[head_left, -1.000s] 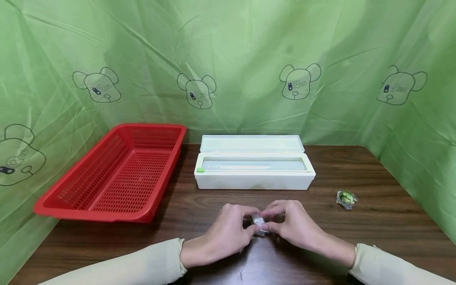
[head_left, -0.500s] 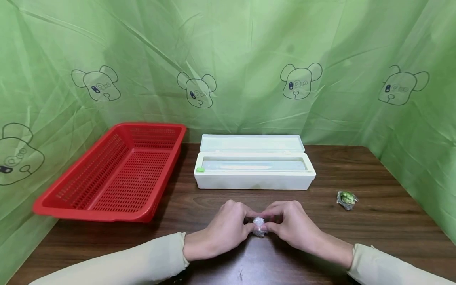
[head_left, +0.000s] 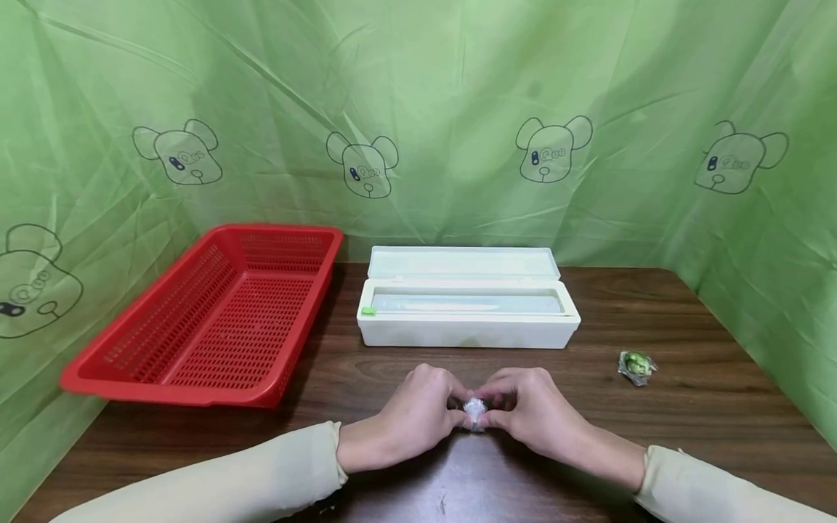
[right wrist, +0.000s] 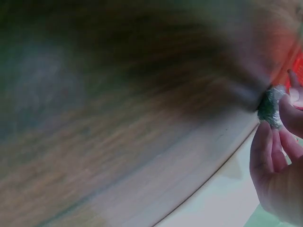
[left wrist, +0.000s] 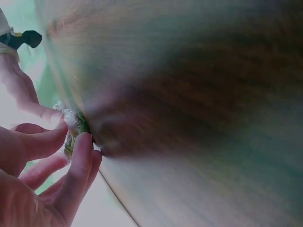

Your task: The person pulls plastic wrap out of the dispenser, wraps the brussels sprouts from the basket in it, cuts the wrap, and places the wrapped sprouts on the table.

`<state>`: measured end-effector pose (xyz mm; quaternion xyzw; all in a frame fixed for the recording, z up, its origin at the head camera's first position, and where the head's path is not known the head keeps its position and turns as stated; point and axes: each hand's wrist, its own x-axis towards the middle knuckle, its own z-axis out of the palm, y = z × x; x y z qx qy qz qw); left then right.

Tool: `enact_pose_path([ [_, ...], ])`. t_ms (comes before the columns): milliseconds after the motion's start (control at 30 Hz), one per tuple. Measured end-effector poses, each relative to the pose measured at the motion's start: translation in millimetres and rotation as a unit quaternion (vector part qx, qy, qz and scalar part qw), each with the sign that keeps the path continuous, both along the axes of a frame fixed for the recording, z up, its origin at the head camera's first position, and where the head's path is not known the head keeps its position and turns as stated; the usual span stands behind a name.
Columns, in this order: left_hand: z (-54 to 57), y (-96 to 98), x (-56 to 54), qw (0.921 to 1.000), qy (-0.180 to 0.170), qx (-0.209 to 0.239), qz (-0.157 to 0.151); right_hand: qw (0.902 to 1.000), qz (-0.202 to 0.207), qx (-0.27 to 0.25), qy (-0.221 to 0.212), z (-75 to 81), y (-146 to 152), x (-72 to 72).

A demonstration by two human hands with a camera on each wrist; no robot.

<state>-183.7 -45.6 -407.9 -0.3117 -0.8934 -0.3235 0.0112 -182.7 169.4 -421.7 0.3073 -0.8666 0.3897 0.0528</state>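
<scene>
A small green vegetable bundled in crinkled cling film (head_left: 474, 414) is between my two hands, low over the tabletop's front middle. My left hand (head_left: 418, 414) pinches it from the left, its thumb at the near side. From the right, my right hand (head_left: 543, 418) pinches it with thumb and fingers. In the left wrist view, the green of the vegetable (left wrist: 81, 125) shows below bunched clear film, with fingertips around it. The right wrist view shows the wrapped bundle (right wrist: 270, 108) close to the wood. Its exact kind is hard to tell.
Behind the hands stands a white cling film dispenser (head_left: 467, 334), lid raised, a film roll inside. A red perforated basket (head_left: 170, 396) is at the left. On the right lies another film-wrapped green vegetable (head_left: 636, 365). A green curtain (head_left: 451, 109) encloses the brown table (head_left: 706, 407).
Both hands stay in nearly the same place, fingers shifting slightly on the bundle. The film around it looks a little more gathered, and the bundle has moved slightly left.
</scene>
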Motion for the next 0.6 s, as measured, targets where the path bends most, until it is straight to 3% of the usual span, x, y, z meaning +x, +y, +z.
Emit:
enact_pose_path([
  [400,-0.4,0.2,-2.3,0.9987,-0.042,0.028,0.007,0.9999,-0.010,-0.008,-0.011,-2.7,1,-0.5],
  [500,-1.0,-1.8,-3.7,0.9952,-0.080,0.056,0.003,0.9978,-0.009,-0.021,-0.063,1.0,4,-0.3],
  [600,-0.7,-4.6,-4.8,0.9873,-0.130,0.091,0.007,0.9887,-0.015,-0.047,-0.142,7.8,7,-1.1],
])
